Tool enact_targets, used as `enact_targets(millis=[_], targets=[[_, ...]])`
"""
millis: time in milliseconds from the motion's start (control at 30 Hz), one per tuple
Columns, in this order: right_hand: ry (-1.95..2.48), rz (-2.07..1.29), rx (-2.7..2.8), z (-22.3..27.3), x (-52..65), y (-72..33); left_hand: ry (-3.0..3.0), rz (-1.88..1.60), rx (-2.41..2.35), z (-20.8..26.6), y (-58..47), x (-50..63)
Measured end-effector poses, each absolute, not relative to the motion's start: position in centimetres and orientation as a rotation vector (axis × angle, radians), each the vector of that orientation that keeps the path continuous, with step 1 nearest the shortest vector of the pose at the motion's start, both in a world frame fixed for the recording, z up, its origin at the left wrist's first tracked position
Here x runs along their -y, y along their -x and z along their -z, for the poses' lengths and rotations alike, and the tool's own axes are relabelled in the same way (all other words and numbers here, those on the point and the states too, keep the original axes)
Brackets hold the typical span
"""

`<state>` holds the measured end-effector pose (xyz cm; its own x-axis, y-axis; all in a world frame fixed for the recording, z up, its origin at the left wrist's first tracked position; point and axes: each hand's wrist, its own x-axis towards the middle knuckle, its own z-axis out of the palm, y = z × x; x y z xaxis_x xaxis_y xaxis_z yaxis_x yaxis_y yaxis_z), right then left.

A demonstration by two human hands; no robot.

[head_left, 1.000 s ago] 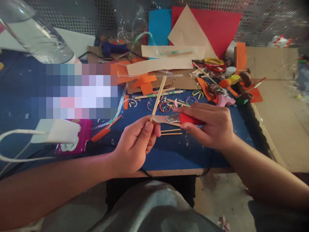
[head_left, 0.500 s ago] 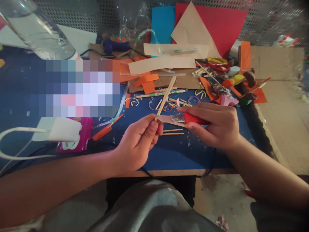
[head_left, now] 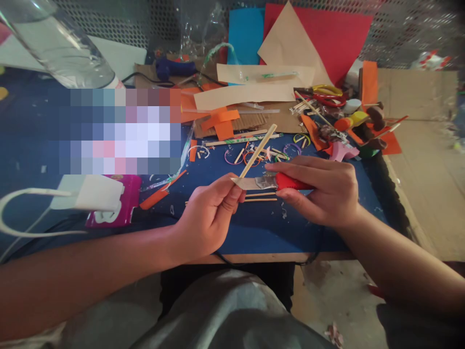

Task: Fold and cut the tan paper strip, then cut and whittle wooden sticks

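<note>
My left hand point(head_left: 214, 213) is closed around the lower end of a pale wooden chopstick point(head_left: 259, 149), which slants up and to the right. In my right hand point(head_left: 319, 191) is a utility knife point(head_left: 292, 182) with a red handle and silver tape near the blade. Its blade point(head_left: 249, 183) lies across the chopstick just above my left thumb. My fingers hide the chopstick's lower end. Beneath the hands, thin wooden sticks point(head_left: 260, 199) lie on the blue tabletop point(head_left: 254, 232).
Colored rings and stick bits point(head_left: 250, 157) lie beyond my hands. Scissors point(head_left: 329, 94), orange paper strips point(head_left: 221, 123) and a blue glue gun point(head_left: 174, 69) are farther back. A white charger point(head_left: 87, 192) on a magenta power strip point(head_left: 132, 194) sits left; cardboard point(head_left: 421, 169) is at right.
The chopstick's upper end has tilted further right. The knife blade has moved slightly left and now lies across the stick near my left thumb.
</note>
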<state>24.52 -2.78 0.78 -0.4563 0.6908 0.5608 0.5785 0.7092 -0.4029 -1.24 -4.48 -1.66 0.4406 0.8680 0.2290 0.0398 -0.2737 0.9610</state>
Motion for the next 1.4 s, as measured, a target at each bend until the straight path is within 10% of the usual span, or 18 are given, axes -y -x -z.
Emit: enact_targets(millis=[1067,1400], targets=[[1.194,-0.063,2.082,0.8,0.0,-26.2,-1.103,-1.116,-0.600,0.2,0.5,5.1],[1.284,-0.497,1.882,1.3,0.1,-25.0,-0.964,-0.890,-0.645,0.9,0.4,4.5]])
